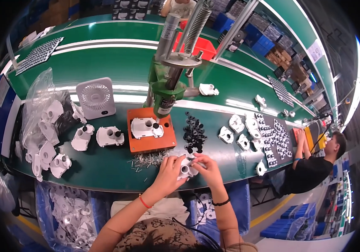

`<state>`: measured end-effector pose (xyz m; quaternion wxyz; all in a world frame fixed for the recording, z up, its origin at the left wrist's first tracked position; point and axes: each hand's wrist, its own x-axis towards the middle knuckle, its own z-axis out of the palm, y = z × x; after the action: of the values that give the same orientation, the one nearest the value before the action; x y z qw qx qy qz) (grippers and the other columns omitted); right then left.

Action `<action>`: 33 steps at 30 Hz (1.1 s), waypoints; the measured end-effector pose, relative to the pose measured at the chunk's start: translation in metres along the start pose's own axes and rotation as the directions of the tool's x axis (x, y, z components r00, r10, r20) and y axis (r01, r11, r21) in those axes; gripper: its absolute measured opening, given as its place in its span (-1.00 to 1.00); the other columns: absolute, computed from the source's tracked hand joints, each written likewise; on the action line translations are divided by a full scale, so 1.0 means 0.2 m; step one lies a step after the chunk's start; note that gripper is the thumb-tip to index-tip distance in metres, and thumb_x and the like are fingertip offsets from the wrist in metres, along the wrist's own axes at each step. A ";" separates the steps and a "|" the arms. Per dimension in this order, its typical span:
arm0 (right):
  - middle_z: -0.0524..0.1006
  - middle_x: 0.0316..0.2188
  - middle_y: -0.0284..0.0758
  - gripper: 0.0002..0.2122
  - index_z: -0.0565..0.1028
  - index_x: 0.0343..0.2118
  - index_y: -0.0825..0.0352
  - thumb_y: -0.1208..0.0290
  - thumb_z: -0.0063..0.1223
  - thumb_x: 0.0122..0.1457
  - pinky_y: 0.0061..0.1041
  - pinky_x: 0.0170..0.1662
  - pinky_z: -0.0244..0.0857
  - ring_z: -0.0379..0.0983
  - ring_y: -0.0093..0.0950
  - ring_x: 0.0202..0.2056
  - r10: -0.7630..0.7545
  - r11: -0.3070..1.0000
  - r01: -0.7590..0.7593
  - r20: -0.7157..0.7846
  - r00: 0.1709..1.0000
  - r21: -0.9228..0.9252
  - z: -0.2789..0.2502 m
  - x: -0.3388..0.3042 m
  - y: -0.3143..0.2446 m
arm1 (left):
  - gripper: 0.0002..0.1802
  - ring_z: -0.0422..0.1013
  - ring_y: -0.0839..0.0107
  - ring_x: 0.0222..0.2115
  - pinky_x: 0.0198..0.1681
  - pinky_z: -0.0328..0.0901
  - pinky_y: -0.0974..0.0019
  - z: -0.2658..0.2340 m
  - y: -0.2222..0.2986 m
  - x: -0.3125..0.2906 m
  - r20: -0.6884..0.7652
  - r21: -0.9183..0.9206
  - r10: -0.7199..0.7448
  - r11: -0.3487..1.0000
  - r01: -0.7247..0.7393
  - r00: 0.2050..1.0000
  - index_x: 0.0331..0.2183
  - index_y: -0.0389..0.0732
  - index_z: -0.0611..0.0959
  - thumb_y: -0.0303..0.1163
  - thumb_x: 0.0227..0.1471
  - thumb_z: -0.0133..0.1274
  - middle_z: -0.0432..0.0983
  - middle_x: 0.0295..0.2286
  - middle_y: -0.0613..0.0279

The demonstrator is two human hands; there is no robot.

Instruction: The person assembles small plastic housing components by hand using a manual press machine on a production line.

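Observation:
My left hand (168, 175) is closed around the side of a white plastic housing (184, 169) with a round opening, held just above the bench's near edge. Over the same housing, my right hand (207, 169) has its thumb and fingertips pinched together; a small dark spot shows there, too small to name. Beyond my hands lies a pile of small black plastic pieces (194, 133). A heap of short metal pins (149, 161) lies left of that, along the front of an orange fixture block (152, 145). Another white housing (143, 127) sits on the block, under a green press (165, 90).
Several white housings (110, 136) stand on the left, near a small white fan (96, 98) and a plastic bag (41, 94). More white parts (235, 123) lie right. Blue bins (70, 210) flank my lap. A co-worker (314, 168) sits at the far right.

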<state>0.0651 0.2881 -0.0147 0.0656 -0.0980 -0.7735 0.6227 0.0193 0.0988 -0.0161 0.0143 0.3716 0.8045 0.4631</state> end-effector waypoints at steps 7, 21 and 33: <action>0.49 -0.21 -0.23 -0.74 0.40 -0.16 0.42 0.61 0.11 0.05 -0.61 -0.16 0.35 0.46 -0.56 -0.25 0.144 0.968 -0.146 0.026 0.989 0.206 -0.02 -0.03 0.00 | -0.20 0.20 0.07 -0.13 -0.03 0.15 0.11 0.08 0.00 0.03 -0.031 -0.047 0.023 0.999 -0.024 0.999 0.03 -0.30 0.31 -0.40 -0.31 0.28 0.26 -0.17 0.01; 0.13 0.07 0.21 -0.27 0.04 0.23 -0.17 -0.35 -0.19 0.01 0.17 -0.08 0.17 0.14 0.16 0.04 0.033 0.129 -0.951 -0.957 0.288 -0.281 -1.19 -0.05 0.40 | -0.21 0.14 0.21 0.04 0.01 0.01 0.02 -0.10 0.05 0.06 -0.104 0.274 0.229 0.942 -0.193 0.968 0.06 -0.09 0.39 0.14 -0.16 0.13 0.27 -0.03 0.18; 0.43 -0.22 0.11 -0.36 0.24 0.16 -0.02 0.31 0.18 -0.06 -0.16 -0.08 0.24 0.38 0.01 -0.17 -0.122 0.256 -0.485 -0.526 0.842 -0.836 -1.21 0.09 0.47 | -0.65 0.42 0.07 -0.37 -0.28 0.31 0.09 -1.46 -0.74 -0.19 -0.673 0.343 -0.150 0.804 0.486 0.724 -0.25 -0.14 0.52 -0.29 -0.14 0.19 0.41 -0.40 0.08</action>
<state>0.1084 0.5415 -0.0547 0.1118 -0.3646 -0.9244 -0.0117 -0.1463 -0.1817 0.0266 -0.2626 0.0410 0.9078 0.3245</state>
